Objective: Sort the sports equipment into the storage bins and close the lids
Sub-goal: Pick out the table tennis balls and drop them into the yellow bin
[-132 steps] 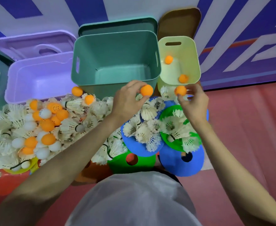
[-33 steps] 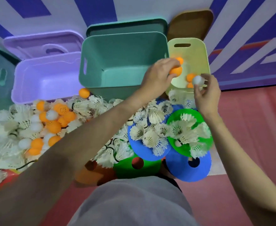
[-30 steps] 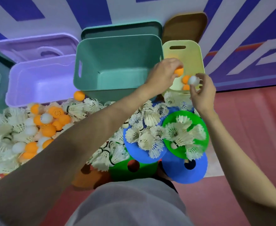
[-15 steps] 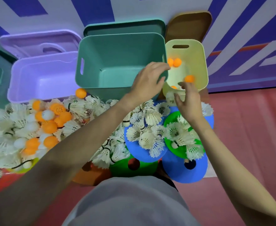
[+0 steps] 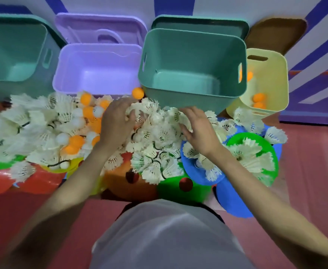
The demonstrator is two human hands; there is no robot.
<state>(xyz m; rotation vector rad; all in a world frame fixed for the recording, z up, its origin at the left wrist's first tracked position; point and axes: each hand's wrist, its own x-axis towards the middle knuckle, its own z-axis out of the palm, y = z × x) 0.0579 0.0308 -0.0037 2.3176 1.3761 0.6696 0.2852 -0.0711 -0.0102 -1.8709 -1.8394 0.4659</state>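
Both hands are down in the heap of shuttlecocks (image 5: 155,133) in front of the bins, and here's the worry: these feathered things are tangled skirt into skirt, so any scoop from this pile could drag extras along and spill them onto the red floor (image 5: 310,171), or crush the feathers if the squeeze is too hard. There's also an orange ball (image 5: 138,93) perched at the far edge of the heap, right against the foot of the middle teal bin (image 5: 192,45), and more orange and white balls mixed in on the left; a careless handful could carry one into the wrong bin, or knock that perched one rolling away. The left hand (image 5: 116,123) lies spread across the shuttlecocks with fingers loosely bent, pressing into the pile; I cannot tell whether it has actually gripped one. The right hand (image 5: 198,129) is much the same, fingers splayed and slightly curled over the feathers, touching several, no clear hold showing. Beyond them, the teal bin stands empty with its lid propped behind, the purple bin (image 5: 97,55) to its left looks empty too, and the small yellow bin (image 5: 275,61) far right holds a few orange balls. Flat coloured cones (image 5: 237,199) lie under the near side of the heap, still unsorted.
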